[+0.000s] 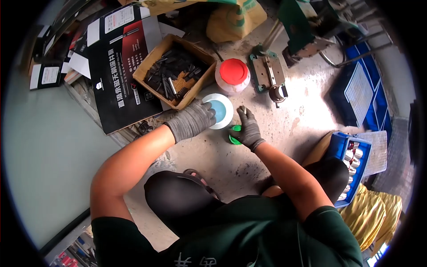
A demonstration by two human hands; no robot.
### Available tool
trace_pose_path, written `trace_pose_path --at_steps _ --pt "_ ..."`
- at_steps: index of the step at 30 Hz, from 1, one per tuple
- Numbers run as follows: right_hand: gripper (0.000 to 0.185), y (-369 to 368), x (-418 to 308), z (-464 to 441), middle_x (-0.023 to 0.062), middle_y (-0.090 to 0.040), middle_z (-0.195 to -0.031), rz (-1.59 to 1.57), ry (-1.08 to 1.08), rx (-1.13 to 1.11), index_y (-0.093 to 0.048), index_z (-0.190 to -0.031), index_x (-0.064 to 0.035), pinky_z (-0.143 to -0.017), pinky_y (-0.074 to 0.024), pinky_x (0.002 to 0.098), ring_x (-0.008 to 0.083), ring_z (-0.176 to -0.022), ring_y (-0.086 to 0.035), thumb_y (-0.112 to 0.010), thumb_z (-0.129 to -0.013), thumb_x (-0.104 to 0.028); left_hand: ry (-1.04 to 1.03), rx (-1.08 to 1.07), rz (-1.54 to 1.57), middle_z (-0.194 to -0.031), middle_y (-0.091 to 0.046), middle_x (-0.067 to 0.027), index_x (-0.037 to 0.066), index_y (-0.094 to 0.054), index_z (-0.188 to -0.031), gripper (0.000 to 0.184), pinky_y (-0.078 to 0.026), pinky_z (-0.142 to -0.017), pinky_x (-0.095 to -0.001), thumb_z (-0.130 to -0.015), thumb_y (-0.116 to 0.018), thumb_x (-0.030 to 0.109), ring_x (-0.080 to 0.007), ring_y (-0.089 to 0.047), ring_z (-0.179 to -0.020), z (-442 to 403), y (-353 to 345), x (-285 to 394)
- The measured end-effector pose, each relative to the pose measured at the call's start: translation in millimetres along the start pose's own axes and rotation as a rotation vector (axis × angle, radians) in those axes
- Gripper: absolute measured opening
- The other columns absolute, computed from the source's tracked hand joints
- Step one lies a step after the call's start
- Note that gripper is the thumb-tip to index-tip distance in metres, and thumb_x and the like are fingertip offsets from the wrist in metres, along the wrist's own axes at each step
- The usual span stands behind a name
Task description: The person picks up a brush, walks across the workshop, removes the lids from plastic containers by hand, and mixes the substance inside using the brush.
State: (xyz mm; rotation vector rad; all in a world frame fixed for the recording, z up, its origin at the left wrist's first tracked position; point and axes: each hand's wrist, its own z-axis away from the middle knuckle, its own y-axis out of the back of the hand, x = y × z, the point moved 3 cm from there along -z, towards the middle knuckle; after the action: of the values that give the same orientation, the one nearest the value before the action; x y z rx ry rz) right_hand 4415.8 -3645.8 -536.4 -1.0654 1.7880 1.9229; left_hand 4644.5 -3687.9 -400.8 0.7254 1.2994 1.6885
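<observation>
My left hand (195,121), in a grey work glove, grips the near-left rim of a round white tub (228,107). The inside of the tub looks pale blue; whether that is liquid or its bottom I cannot tell. To the right of it is my right hand (250,129), gloved too, with its thumb apart from the fingers. That thumb lies over a small green round thing (236,128), partly hidden. A small light spot shows at the right fingertips, too small to name. Just beyond the tub stands a whitish jar with a red lid (233,71).
A cardboard box (141,73) of dark metal pieces sits behind my left hand, beside a large black printed carton (106,89). A green-based metal fixture (268,71) stands back right. Blue crates (365,153), one holding shiny cylinders, and yellow sacking (371,213) lie right.
</observation>
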Motion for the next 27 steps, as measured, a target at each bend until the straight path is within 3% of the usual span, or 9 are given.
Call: trace_pose_path --at_steps 2,4,7,11,14,18,22,23,27 --pt "0.111 -7 -21 -7 0.0311 -0.043 -0.150 -0.059 -0.082 -0.040 -0.042 -0.149 -0.0005 -0.112 -0.0447 0.0508 0.0478 -0.132 -0.051 -0.093 -0.059 -0.041 -0.036 -0.063 0.014 -0.110 -0.070 -0.0053 0.016 -0.072 -0.105 0.019 -0.052 -0.091 -0.0413 -0.089 -0.062 0.017 -0.0249 -0.066 -0.111 -10 8 -4" --pt "0.115 -13 -28 -11 0.0326 -0.042 -0.150 -0.063 -0.184 -0.046 -0.039 -0.151 0.0008 -0.116 -0.0410 0.0497 0.0488 -0.137 -0.046 -0.095 -0.060 -0.040 -0.069 -0.187 0.017 -0.108 -0.071 -0.0054 0.016 -0.073 -0.105 0.019 -0.053 -0.090 -0.0405 -0.089 -0.062 0.017 -0.0247 -0.067 -0.108 -21 12 -4" --pt "0.119 -9 -35 -18 0.0320 -0.043 -0.149 -0.100 -0.152 -0.025 -0.038 -0.151 0.0013 -0.115 -0.0421 0.0491 0.0486 -0.135 -0.047 -0.096 -0.057 -0.042 -0.125 -0.243 -0.046 -0.101 -0.073 -0.0078 0.015 -0.077 -0.098 0.017 -0.058 -0.083 -0.0416 -0.088 -0.063 0.016 -0.0266 -0.071 -0.099 -34 10 -5" --pt "0.115 -3 -38 -30 0.0301 -0.044 -0.149 -0.134 -0.163 -0.086 -0.040 -0.151 -0.0008 -0.114 -0.0432 0.0471 0.0472 -0.134 -0.048 -0.093 -0.058 -0.039 -0.149 -0.294 -0.130 -0.096 -0.075 -0.0114 0.013 -0.078 -0.095 0.016 -0.060 -0.079 -0.0439 -0.086 -0.065 0.012 -0.0291 -0.074 -0.091 -44 10 -4" --pt "0.109 3 -34 -40 0.0282 -0.047 -0.149 -0.160 -0.005 -0.043 -0.044 -0.150 -0.0038 -0.112 -0.0438 0.0496 0.0457 -0.132 -0.052 -0.091 -0.058 -0.038 -0.186 -0.392 -0.048 -0.095 -0.074 -0.0139 0.012 -0.077 -0.095 0.015 -0.059 -0.079 -0.0456 -0.084 -0.067 0.012 -0.0318 -0.074 -0.089 -50 -1 -13" --pt "0.103 9 -28 -57 0.0278 -0.047 -0.150 -0.266 0.018 -0.053 -0.049 -0.146 -0.0031 -0.113 -0.0443 0.0465 0.0445 -0.134 -0.051 -0.090 -0.057 -0.035 -0.002 -0.370 0.106 -0.094 -0.074 -0.0145 0.011 -0.076 -0.094 0.014 -0.059 -0.080 -0.0466 -0.082 -0.069 0.014 -0.0333 -0.074 -0.090 -52 -6 -22" --pt "0.105 6 -50 -55 0.0230 -0.048 -0.150 -0.124 0.053 0.076 -0.053 -0.144 -0.0056 -0.112 -0.0425 0.0475 0.0426 -0.131 -0.052 -0.091 -0.056 -0.048 0.235 -0.267 0.298 -0.092 -0.072 -0.0164 0.010 -0.075 -0.092 0.016 -0.056 -0.083 -0.0489 -0.079 -0.069 0.018 -0.0367 -0.071 -0.090 -42 -10 -17" --pt "0.105 4 -51 -56 0.0200 -0.050 -0.149 -0.135 0.053 0.102 -0.056 -0.141 -0.0069 -0.111 -0.0420 0.0483 0.0414 -0.129 -0.053 -0.091 -0.055 -0.054 0.285 -0.376 0.307 -0.103 -0.073 -0.0179 0.011 -0.076 -0.101 0.024 -0.055 -0.092 -0.0470 -0.083 -0.065 0.021 -0.0366 -0.071 -0.099 -43 -14 -16" --pt "0.098 1 -46 -68 0.0196 -0.053 -0.144 -0.213 0.100 0.065 -0.060 -0.136 -0.0065 -0.108 -0.0446 0.0491 0.0406 -0.126 -0.056 -0.090 -0.057 -0.055 0.282 -0.045 0.482 -0.083 -0.069 -0.0183 0.008 -0.070 -0.081 0.008 -0.054 -0.082 -0.0494 -0.075 -0.067 0.013 -0.0391 -0.068 -0.085 -33 -19 -16"
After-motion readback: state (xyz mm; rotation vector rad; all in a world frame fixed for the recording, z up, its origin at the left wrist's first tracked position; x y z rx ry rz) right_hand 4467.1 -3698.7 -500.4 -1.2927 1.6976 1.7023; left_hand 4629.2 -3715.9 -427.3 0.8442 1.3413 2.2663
